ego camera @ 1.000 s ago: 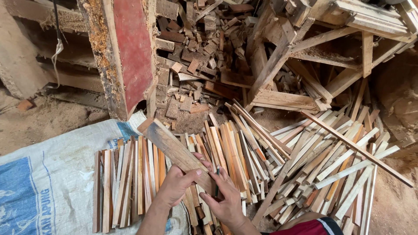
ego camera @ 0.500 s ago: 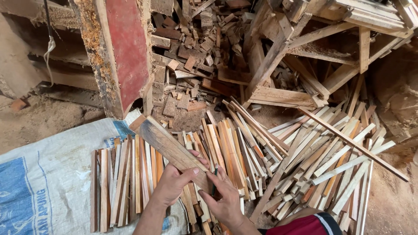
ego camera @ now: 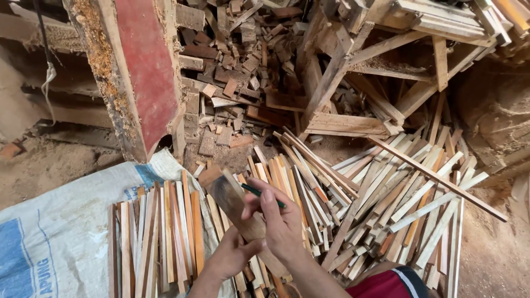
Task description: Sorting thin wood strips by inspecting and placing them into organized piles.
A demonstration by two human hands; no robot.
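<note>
Since the earlier frames, lifted a little and tipped more upright: the flat wooden piece (ego camera: 232, 204), with the right hand (ego camera: 279, 221) now risen over its upper face and a green pencil (ego camera: 264, 196) showing there where none was seen before. Behind everything, filling the top of the view, a great heap of offcut blocks (ego camera: 232, 60) and broken wooden frames (ego camera: 386, 66), dusted with sawdust. At upper left, a heavy red-painted beam (ego camera: 146, 72), leaning, its edge crusted with sawdust. Below that, spread over the dirt floor (ego camera: 49, 165), a white and blue woven sack (ego camera: 61, 232). On the sack, side by side and roughly parallel, a row of thin slats (ego camera: 160, 237); to the right, a looser fan of pale and reddish slats (ego camera: 397, 198), many crossing one another, one long strip (ego camera: 441, 174) laid diagonally across the top. At the bottom edge, a bit of red garment (ego camera: 386, 284). In the middle foreground, held above the slats and slanting up to the left, the flat wooden piece, dark-stained near its upper end. Underneath its lower part, the left hand (ego camera: 232, 256), fingers curled around it in a firm grasp. Over its right edge, the right hand, fingers pinched closed on the green pencil, the pencil lying across the fingers and pointing down to the right.
</note>
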